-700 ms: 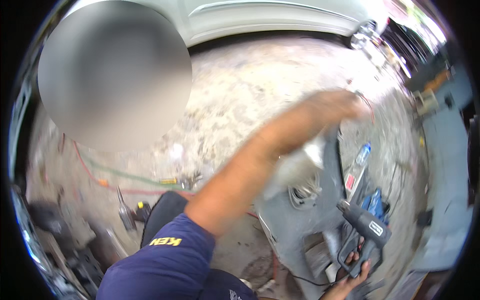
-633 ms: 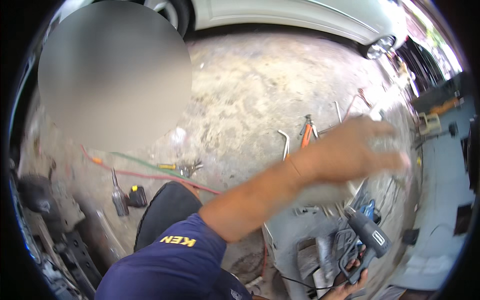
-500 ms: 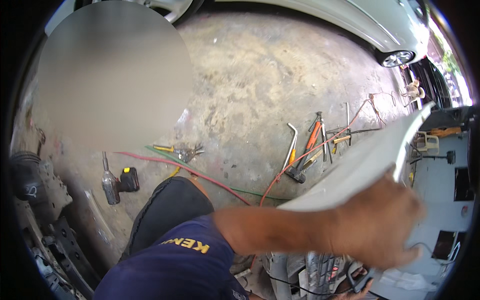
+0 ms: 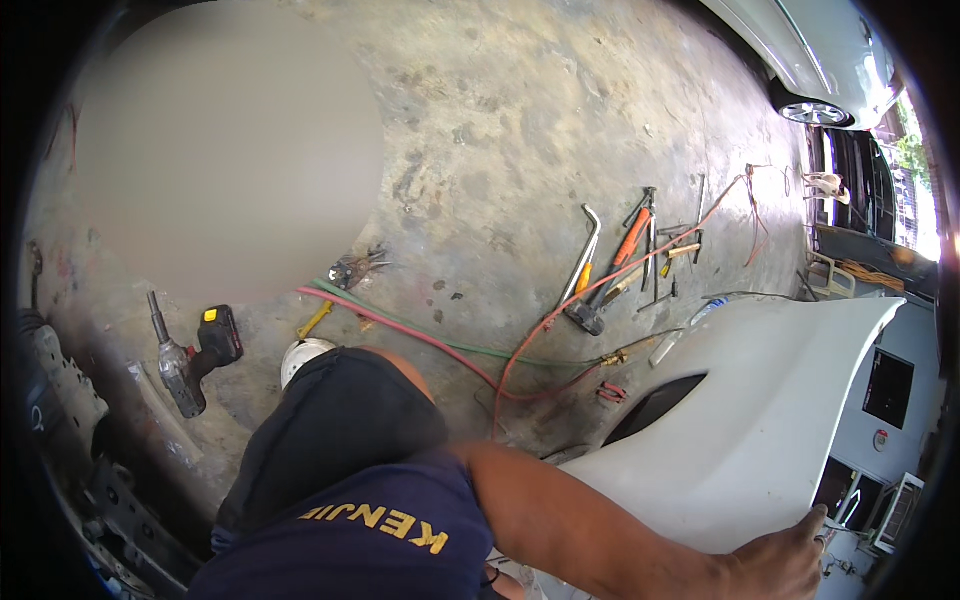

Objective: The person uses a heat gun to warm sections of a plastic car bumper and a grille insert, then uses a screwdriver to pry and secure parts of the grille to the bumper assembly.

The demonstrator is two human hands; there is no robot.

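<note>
My left arm in a navy sleeve reaches across to the lower right. There my left hand [image 4: 785, 562] has its fingers closed on the edge of a white car fender [image 4: 745, 430], which is tilted with its broad outer face toward me. A dark curved opening shows at the fender's near left side. My right hand [image 4: 510, 584] appears only as a sliver at the lower edge, by a dark wristband; its fingers are hidden. My bent knee [image 4: 350, 410] in dark shorts is left of the sleeve.
A cordless impact wrench [image 4: 190, 375] lies at left near dark car parts [image 4: 110, 490]. A red hose [image 4: 440, 350] and green hose [image 4: 480, 350] run to a brass torch [image 4: 625, 353]. Hammer [image 4: 585, 320], pry bar [image 4: 590, 250] and red pliers [image 4: 611, 393] lie ahead. A pale car [image 4: 815, 60] stands far right.
The fender has swung lower and shows more of its broad face. My left hand has moved down and closed on its edge. My right hand has mostly left the view, which has shifted.
</note>
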